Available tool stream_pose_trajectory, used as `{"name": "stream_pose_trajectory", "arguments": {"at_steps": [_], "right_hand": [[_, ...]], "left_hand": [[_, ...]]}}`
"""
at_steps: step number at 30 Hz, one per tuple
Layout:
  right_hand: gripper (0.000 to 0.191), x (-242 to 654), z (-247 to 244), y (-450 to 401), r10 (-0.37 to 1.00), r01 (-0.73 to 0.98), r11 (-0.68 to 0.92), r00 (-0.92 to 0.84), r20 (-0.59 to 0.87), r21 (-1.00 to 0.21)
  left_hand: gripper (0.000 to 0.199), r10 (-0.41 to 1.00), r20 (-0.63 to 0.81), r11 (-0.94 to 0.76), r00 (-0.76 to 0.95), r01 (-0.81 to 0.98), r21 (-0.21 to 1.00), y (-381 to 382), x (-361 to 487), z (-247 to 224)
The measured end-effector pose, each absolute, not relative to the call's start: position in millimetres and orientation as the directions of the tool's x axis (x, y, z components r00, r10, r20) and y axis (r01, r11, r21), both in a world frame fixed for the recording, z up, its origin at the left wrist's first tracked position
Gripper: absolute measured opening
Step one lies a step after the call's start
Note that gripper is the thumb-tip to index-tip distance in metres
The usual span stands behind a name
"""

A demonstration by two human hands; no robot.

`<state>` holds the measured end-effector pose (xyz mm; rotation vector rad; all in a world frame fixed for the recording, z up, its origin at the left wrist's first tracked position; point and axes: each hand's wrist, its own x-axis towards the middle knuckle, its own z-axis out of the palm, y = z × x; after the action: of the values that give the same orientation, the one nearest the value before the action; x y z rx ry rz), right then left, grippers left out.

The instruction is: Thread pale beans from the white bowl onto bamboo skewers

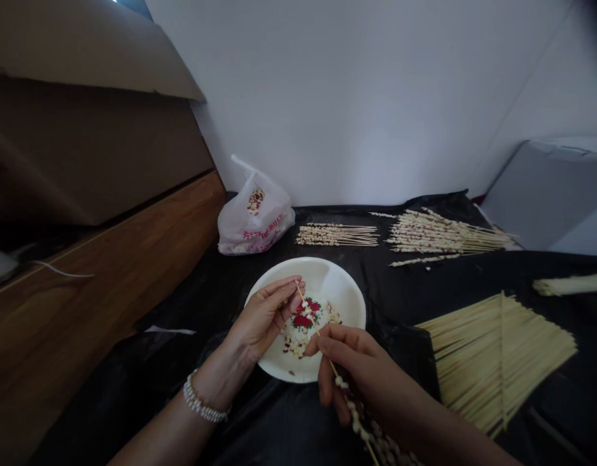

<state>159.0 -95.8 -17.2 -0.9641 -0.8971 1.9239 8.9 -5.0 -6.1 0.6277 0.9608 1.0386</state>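
Noted at far left a carton (85,149) above a wooden panel (133,239). Logged next a white bag (257,226) with red print, standing on a black sheet (385,285).

Found left hand (266,317), with bracelet (201,404) on wrist, over near-left part of bowl (349,317); thumb and fingertips gathered at upper tip of stick (333,367). Could not tell from this view whether pinching tip, pinching a kernel or merely touching. Saw loose kernels (295,346) in bowl.

Located stick above bowl, running from left fingertips through right hand (351,356) and out past near rim. Judged likeliest faults: kernel split by an off-centre push; fingertip pricked by slipping onto the tip; upper kernels shed by tilting that end down; lower kernels snagged on neighbouring sticks.

Recorded long axis as straight and slanting: upper end pointing away from the body and leftward, lower end back toward the body and rightward. Confirmed right grip pinching stick between thumb and forefinger, with more beaded sticks dimly visible below.

Listed beyond bowl a small row (337,235) of beaded sticks, then a larger pile (429,234); farther right, bare sticks (502,349), and near the edge a pale bundle (570,285).
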Motion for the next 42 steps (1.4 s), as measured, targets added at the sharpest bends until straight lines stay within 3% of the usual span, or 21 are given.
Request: {"name": "stream_pose_trajectory", "arguments": {"at_steps": [23, 37, 42], "right_hand": [[0.024, 156.8, -18.8, -98.0, 0.878, -0.324, -0.419, -0.382, -0.288, -0.848], [0.02, 156.0, -18.4, -96.8, 0.877, -0.334, -0.424, -0.382, -0.291, -0.842], [0.019, 156.3, -17.6, -96.8, 0.882, -0.338, -0.416, -0.377, -0.284, -0.844]], "left_hand": [[0.016, 0.914, -0.383, 0.402, 0.136, -0.434, 0.806, -5.2, 10.4, -5.3], [0.006, 0.945, -0.299, 0.326, 0.131, -0.427, 0.843, -5.1, 12.2, -7.1], [0.011, 0.958, -0.253, 0.285, 0.131, -0.426, 0.859, -7.1, 11.1, -9.0]]}}
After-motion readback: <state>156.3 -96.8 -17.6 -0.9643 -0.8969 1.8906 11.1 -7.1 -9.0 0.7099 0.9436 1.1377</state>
